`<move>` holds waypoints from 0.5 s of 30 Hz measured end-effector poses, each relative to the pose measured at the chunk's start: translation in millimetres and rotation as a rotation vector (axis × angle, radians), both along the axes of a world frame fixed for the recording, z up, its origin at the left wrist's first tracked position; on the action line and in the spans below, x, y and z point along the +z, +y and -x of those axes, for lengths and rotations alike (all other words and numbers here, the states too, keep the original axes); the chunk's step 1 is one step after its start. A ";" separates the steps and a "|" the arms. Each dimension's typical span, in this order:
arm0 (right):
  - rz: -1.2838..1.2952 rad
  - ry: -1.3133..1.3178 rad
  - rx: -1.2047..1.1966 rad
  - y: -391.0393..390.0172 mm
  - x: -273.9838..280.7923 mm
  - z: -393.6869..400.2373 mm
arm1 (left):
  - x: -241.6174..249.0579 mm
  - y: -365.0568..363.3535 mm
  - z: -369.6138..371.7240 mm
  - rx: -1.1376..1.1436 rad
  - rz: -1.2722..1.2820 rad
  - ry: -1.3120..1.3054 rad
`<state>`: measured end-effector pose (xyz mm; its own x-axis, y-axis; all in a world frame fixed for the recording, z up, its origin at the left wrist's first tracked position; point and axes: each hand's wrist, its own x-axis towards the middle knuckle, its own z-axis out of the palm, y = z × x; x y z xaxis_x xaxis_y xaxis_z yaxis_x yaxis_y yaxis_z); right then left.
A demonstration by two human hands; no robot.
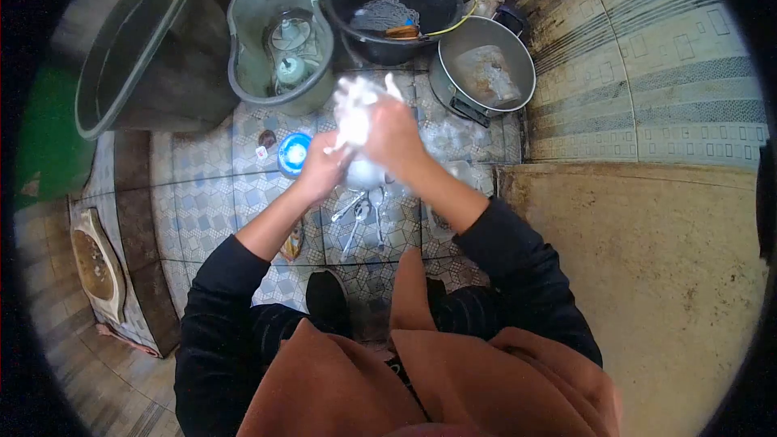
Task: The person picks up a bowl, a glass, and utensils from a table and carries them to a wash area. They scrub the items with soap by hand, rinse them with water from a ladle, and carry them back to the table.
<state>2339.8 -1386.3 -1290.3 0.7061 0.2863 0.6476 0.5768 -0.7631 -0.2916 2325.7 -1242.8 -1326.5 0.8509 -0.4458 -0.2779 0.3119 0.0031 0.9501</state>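
My left hand (324, 163) and my right hand (387, 129) are close together over the tiled floor, both blurred by motion. Between and around them is a bright white foamy mass (354, 117); what lies inside it I cannot make out. The fingers of both hands look closed about it, partly hidden by foam. Just below them a pale round thing (366, 174), perhaps a bowl, is partly covered. Several metal spoons (362, 210) lie on the tiles nearer my feet. Left of my left hand sits a round blue tub (294, 154) with a bright centre.
Along the back stand a tall dark bin (154, 73), a grey-green bucket (243, 85) with a pale green object inside, a black basin (380, 48) with a yellow hose, and a metal pot (524, 73). A squat toilet (113, 295) is at left, a low ledge (631, 275) at right.
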 end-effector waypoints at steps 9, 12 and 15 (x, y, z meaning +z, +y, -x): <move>-0.470 0.511 0.059 -23.7 10.2 -18.0 | 42.2 -5.5 3.8 0.116 -0.029 -0.050; -0.768 0.743 0.039 -36.9 -20.7 -26.6 | 51.5 -6.4 -1.3 0.197 0.094 -0.005; -0.283 0.169 0.099 -13.4 20.3 -4.8 | 51.0 0.3 -2.3 0.088 -0.097 -0.151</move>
